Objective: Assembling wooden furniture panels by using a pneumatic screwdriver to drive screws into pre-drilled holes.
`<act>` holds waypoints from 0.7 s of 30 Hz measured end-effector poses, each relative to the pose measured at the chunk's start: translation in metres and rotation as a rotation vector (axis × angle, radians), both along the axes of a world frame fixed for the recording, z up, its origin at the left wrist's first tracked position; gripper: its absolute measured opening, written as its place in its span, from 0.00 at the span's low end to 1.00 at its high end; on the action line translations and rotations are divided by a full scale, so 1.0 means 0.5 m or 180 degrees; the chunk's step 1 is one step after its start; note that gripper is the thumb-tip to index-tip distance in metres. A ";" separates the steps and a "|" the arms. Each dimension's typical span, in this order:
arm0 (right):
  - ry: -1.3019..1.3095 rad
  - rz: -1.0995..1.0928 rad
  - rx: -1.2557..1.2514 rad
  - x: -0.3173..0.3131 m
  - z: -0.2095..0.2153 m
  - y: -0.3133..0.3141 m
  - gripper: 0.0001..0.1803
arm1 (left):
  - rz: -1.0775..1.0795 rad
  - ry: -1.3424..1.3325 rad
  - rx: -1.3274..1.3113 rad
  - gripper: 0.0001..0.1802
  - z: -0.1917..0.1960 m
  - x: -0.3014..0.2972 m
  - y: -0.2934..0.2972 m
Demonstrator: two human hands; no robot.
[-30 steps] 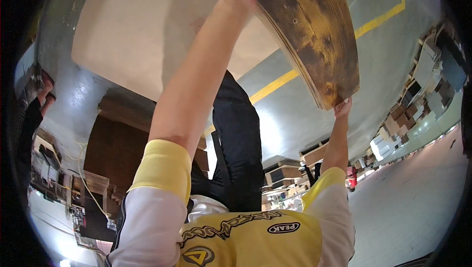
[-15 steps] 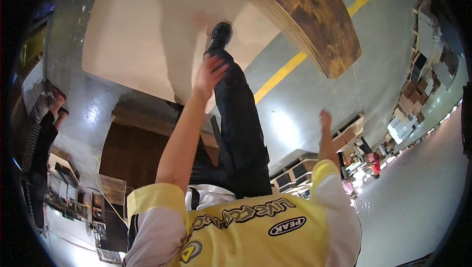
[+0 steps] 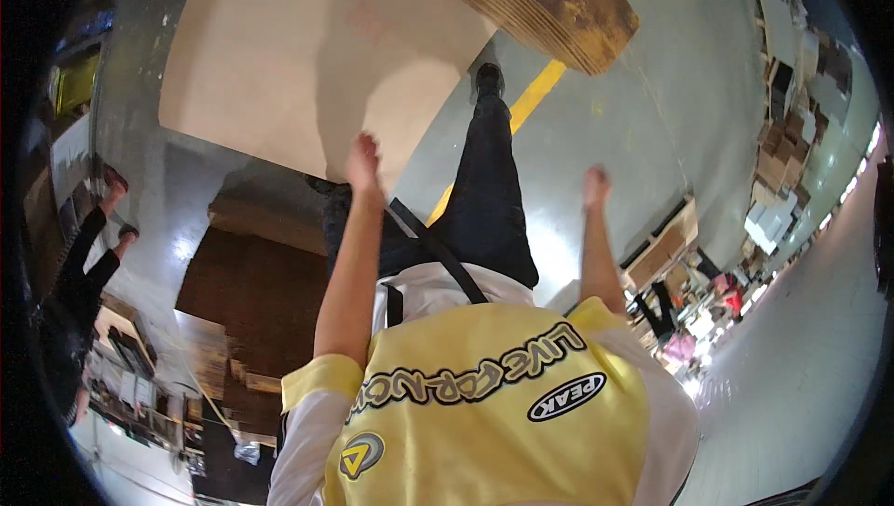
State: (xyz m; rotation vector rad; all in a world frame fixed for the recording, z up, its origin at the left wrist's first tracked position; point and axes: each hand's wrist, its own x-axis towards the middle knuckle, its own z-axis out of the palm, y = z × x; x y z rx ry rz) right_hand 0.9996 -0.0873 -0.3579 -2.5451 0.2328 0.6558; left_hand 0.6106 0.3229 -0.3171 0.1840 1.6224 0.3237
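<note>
My left hand hangs in front of my body with its fingers loosely bent and nothing visible in them. Below it in the picture lies the near corner of a large pale tan sheet. My right hand is out to the right over the grey floor, touching nothing. Motion smears its fingers, and I see no object in it. Past the sheet's right edge, one dark shoe of mine is stepping forward beside the yellow floor line.
A thick stack of boards with a stained brown top stands ahead. Dark brown boards are piled at the left. Farther left is a person in dark clothing. Cartons and panels line the right side.
My left hand has drawn back from over my leg, its fingers less spread. My right hand has swung forward. The sheet and board stack have shifted in view as I step.
</note>
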 end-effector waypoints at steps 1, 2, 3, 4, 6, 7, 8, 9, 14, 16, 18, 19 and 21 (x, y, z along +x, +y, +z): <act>-0.0782 0.0854 -0.0161 0.045 0.009 0.214 0.15 | 0.0081 -0.0187 0.0394 0.27 -0.016 0.029 -0.016; -0.0845 0.1093 -0.0147 0.178 0.051 0.313 0.21 | 0.0080 -0.0713 0.0257 0.29 -0.015 0.146 -0.032; -0.1339 0.1600 0.0286 0.345 0.081 0.371 0.29 | 0.0129 -0.1243 0.0045 0.32 -0.020 0.299 -0.052; -0.1173 0.1848 0.0092 0.401 0.096 0.510 0.36 | 0.0177 -0.1418 -0.0025 0.35 -0.049 0.392 -0.070; -0.0815 0.2544 0.0055 0.484 0.106 0.735 0.41 | 0.0585 -0.1672 -0.0308 0.39 -0.134 0.578 -0.116; -0.0541 0.2944 -0.0238 0.573 0.075 0.801 0.42 | 0.0804 -0.1931 -0.0492 0.41 -0.171 0.675 -0.143; -0.0231 0.3300 -0.0579 0.655 0.044 0.836 0.44 | 0.1189 -0.1846 -0.0796 0.42 -0.186 0.771 -0.164; 0.0554 0.3245 -0.0524 0.673 0.011 0.876 0.44 | 0.1487 -0.1786 -0.0968 0.42 -0.217 0.828 -0.177; 0.1774 0.2613 -0.0470 0.674 -0.056 0.825 0.42 | 0.2408 -0.2139 -0.0697 0.31 -0.209 0.990 -0.221; 0.2344 0.2386 -0.0147 0.648 -0.034 0.843 0.39 | 0.2701 -0.2452 -0.0495 0.27 -0.224 0.992 -0.217; 0.2403 0.2247 -0.0309 0.642 -0.016 0.853 0.38 | 0.2758 -0.2317 -0.0557 0.27 -0.220 1.011 -0.213; 0.2440 0.2082 -0.0460 0.637 -0.013 0.860 0.37 | 0.2783 -0.2195 -0.0630 0.28 -0.217 1.017 -0.210; 0.2186 0.2303 -0.0443 0.701 -0.054 0.839 0.37 | 0.2773 -0.2402 -0.0755 0.28 -0.210 1.042 -0.199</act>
